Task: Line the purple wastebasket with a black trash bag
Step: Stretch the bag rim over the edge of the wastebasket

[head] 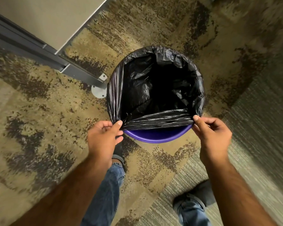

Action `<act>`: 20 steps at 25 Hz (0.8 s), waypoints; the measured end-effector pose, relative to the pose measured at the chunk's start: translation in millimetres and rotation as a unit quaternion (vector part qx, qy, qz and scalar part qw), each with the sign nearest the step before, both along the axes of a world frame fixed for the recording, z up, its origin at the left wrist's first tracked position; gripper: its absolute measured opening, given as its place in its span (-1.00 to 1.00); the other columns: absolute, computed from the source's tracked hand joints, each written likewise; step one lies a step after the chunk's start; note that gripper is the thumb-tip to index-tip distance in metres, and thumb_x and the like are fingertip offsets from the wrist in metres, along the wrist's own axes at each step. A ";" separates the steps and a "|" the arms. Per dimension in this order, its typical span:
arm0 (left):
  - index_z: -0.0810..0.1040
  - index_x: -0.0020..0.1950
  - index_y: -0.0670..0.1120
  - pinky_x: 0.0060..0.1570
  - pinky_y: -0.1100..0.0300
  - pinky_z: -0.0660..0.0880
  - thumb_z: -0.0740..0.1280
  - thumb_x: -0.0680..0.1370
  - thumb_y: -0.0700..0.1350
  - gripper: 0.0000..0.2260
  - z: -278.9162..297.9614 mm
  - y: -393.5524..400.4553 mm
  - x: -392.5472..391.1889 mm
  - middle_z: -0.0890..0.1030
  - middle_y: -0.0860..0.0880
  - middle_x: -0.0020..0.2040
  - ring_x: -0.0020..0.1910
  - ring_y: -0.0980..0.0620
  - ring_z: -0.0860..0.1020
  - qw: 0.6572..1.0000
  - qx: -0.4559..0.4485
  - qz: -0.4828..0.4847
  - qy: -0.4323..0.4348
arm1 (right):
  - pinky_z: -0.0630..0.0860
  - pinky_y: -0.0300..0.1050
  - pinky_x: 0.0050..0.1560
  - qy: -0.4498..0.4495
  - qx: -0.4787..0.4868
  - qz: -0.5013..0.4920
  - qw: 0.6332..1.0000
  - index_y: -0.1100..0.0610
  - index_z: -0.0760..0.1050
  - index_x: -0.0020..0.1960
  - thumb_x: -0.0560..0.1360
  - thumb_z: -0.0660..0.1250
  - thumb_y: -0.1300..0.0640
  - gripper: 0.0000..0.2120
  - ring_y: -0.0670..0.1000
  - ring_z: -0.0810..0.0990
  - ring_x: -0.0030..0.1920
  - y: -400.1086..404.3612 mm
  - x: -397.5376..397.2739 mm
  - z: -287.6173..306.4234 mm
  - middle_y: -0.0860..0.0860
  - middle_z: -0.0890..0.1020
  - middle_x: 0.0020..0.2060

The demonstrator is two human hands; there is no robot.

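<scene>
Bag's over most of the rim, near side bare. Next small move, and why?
Probably pull the near edge of the black trash bag toward the body and down over the exposed rim of the purple wastebasket. The left hand and right hand pinch that edge taut; the other sides are already folded over.

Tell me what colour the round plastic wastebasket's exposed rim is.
Purple, on the round plastic wastebasket's near rim; the head view shows it.
</scene>
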State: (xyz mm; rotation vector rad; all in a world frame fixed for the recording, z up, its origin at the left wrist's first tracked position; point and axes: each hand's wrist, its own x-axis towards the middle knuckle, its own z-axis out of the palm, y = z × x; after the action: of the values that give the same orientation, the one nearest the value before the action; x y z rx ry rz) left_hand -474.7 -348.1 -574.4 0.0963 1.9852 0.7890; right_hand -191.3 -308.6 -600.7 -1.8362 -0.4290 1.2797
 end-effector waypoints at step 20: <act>0.75 0.08 -0.04 -0.12 0.34 0.60 0.36 0.63 -0.30 -0.78 -24.6 11.5 15.9 0.67 0.00 -0.05 -0.17 0.19 0.62 0.978 0.199 -0.054 0.038 | 0.67 -0.11 -0.05 0.023 0.048 0.033 0.998 0.08 0.60 -0.17 0.47 0.35 0.55 -0.64 -0.12 0.65 -0.21 -14.3 0.5 -4.6 -0.12 0.67 -0.27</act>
State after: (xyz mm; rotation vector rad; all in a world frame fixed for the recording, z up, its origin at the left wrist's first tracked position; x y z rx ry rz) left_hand -458.8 -336.6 -599.0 0.4715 1.8497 1.1162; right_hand -190.8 -322.9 -605.3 -1.7208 -0.5217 1.3209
